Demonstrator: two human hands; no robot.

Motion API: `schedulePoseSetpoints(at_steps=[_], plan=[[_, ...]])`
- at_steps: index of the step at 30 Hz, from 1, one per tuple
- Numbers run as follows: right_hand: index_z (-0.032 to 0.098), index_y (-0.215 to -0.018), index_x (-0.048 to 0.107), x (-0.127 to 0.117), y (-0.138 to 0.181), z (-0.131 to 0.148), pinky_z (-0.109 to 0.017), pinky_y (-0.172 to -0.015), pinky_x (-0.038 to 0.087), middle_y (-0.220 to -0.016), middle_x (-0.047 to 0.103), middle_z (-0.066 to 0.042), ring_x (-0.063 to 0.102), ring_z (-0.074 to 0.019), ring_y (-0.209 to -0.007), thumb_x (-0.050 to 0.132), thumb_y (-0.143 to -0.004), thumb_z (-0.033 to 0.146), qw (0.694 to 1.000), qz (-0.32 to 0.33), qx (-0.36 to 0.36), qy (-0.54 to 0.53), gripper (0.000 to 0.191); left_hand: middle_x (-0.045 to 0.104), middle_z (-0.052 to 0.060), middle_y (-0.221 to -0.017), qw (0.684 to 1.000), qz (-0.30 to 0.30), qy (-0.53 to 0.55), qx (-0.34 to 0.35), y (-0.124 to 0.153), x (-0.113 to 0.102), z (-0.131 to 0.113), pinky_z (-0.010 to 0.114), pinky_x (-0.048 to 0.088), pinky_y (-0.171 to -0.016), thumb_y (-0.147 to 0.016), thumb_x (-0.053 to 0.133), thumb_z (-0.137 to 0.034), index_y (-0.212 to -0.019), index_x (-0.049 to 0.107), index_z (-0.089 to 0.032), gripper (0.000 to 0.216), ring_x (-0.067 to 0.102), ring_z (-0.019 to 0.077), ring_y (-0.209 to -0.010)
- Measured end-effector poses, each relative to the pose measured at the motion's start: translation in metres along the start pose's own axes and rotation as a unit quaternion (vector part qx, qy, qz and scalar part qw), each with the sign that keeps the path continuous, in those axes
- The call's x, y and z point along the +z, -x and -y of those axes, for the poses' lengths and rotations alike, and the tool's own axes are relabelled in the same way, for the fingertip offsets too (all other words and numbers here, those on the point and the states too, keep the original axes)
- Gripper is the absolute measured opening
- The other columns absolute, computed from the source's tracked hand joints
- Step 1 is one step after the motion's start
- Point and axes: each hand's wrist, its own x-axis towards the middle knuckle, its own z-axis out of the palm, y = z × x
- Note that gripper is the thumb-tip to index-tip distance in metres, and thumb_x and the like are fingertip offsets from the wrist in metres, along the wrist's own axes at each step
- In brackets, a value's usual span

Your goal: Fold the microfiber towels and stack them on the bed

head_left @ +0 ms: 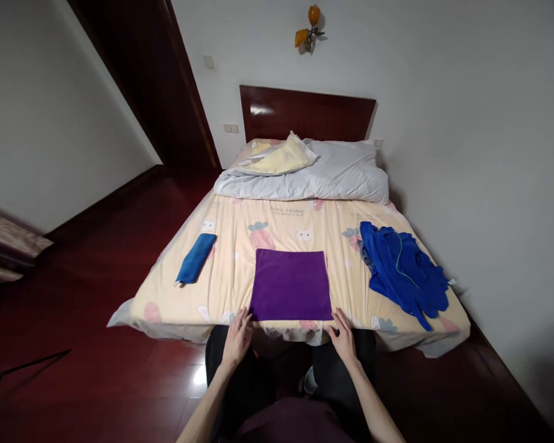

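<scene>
A purple cloth (290,284) lies flat and spread out near the front edge of the bed. At its near left corner rests my left hand (238,337), fingers stretched out, touching or very close to the cloth. My right hand (343,334) is at the near right corner in much the same way, fingers apart. Neither hand grips the cloth. To the left lies a folded teal-blue towel (196,258) in a narrow strip. On the right side of the bed sits a crumpled heap of bright blue cloth (399,261) with a thin green line across it.
The bed (231,221) has a cream patterned sheet, with a grey quilt (346,169) and a yellow pillow (289,157) toward the dark wooden headboard (305,114). A wall lies close on the right. A thin black bar (28,364) stands at lower left.
</scene>
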Motion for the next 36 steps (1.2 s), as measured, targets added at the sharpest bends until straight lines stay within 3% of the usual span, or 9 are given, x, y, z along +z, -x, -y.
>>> schedulePoseSetpoints(at_steps=[5, 8, 13, 17, 24, 29, 33, 36], plan=[[0.027, -0.137, 0.068, 0.003, -0.029, 0.015, -0.052, -0.116, 0.05, -0.145, 0.063, -0.008, 0.058, -0.0284, -0.137, 0.051, -0.088, 0.013, 0.995, 0.071, -0.064, 0.015, 0.053, 0.046, 0.008, -0.161, 0.991, 0.103, 0.006, 0.089, -0.037, -0.014, -0.008, 0.051, 0.027, -0.129, -0.086, 0.043, -0.006, -0.147, 0.057, -0.026, 0.066, 0.037, 0.0234, -0.153], [0.025, -0.135, 0.07, 0.008, -0.04, 0.023, -0.049, -0.114, 0.051, -0.134, 0.071, -0.009, 0.065, -0.0264, -0.128, 0.052, -0.083, 0.006, 0.991, 0.115, -0.06, 0.043, 0.058, 0.05, 0.009, -0.158, 0.988, 0.136, -0.007, 0.077, -0.05, -0.013, -0.014, 0.052, 0.031, -0.127, -0.082, 0.047, -0.001, -0.143, 0.06, -0.027, 0.068, 0.043, 0.0251, -0.15], [0.023, -0.124, 0.075, 0.016, -0.05, 0.026, -0.047, -0.111, 0.052, -0.124, 0.076, -0.009, 0.069, -0.0261, -0.12, 0.054, -0.078, 0.002, 0.991, 0.108, -0.025, 0.079, 0.055, 0.056, 0.009, -0.153, 0.987, 0.151, -0.001, 0.053, -0.06, -0.016, -0.014, 0.046, 0.039, -0.122, -0.083, 0.048, 0.0, -0.139, 0.063, -0.025, 0.063, 0.05, 0.0237, -0.144], [0.021, -0.106, 0.08, 0.02, -0.051, 0.019, -0.044, -0.109, 0.054, -0.115, 0.079, -0.008, 0.072, -0.0231, -0.112, 0.05, -0.078, 0.003, 0.997, 0.062, 0.034, 0.007, 0.045, 0.059, 0.008, -0.151, 0.99, 0.132, 0.024, 0.038, -0.06, -0.018, -0.004, 0.037, 0.039, -0.123, -0.081, 0.048, -0.001, -0.136, 0.066, -0.021, 0.06, 0.051, 0.0195, -0.144], [0.02, -0.105, 0.08, 0.014, -0.049, 0.007, -0.042, -0.11, 0.053, -0.116, 0.079, -0.008, 0.073, -0.0221, -0.114, 0.05, -0.081, 0.011, 0.984, 0.061, 0.104, -0.131, 0.039, 0.066, 0.009, -0.141, 0.987, 0.085, 0.138, -0.004, -0.055, -0.013, 0.009, 0.04, 0.041, -0.122, -0.082, 0.047, -0.007, -0.124, 0.072, -0.017, 0.05, 0.055, 0.0208, -0.141], [0.018, -0.105, 0.079, 0.016, -0.058, 0.004, -0.042, -0.104, 0.056, -0.115, 0.079, -0.01, 0.073, -0.0247, -0.11, 0.059, -0.086, 0.027, 0.973, 0.042, 0.159, -0.165, 0.029, 0.074, 0.011, -0.127, 0.947, 0.025, 0.295, -0.127, -0.06, -0.013, 0.01, 0.04, 0.053, -0.109, -0.092, 0.049, -0.027, -0.12, 0.071, -0.017, 0.037, 0.068, 0.0229, -0.121], [0.017, -0.103, 0.079, 0.026, -0.064, 0.001, -0.042, -0.097, 0.059, -0.112, 0.079, -0.013, 0.074, -0.0276, -0.104, 0.067, -0.083, 0.039, 0.961, 0.005, 0.171, -0.218, 0.032, 0.073, 0.015, -0.127, 0.908, -0.011, 0.399, -0.127, -0.066, -0.009, 0.01, 0.041, 0.057, -0.101, -0.09, 0.056, -0.043, -0.112, 0.071, -0.014, 0.039, 0.068, 0.0258, -0.117], [0.017, -0.103, 0.079, 0.029, -0.066, 0.001, -0.042, -0.091, 0.061, -0.111, 0.079, -0.014, 0.075, -0.028, -0.101, 0.069, -0.08, 0.042, 0.954, 0.021, 0.18, -0.237, 0.035, 0.074, 0.014, -0.121, 0.906, -0.019, 0.408, -0.113, -0.071, -0.005, 0.01, 0.041, 0.058, -0.096, -0.09, 0.056, -0.047, -0.108, 0.071, -0.017, 0.038, 0.069, 0.0265, -0.113]])
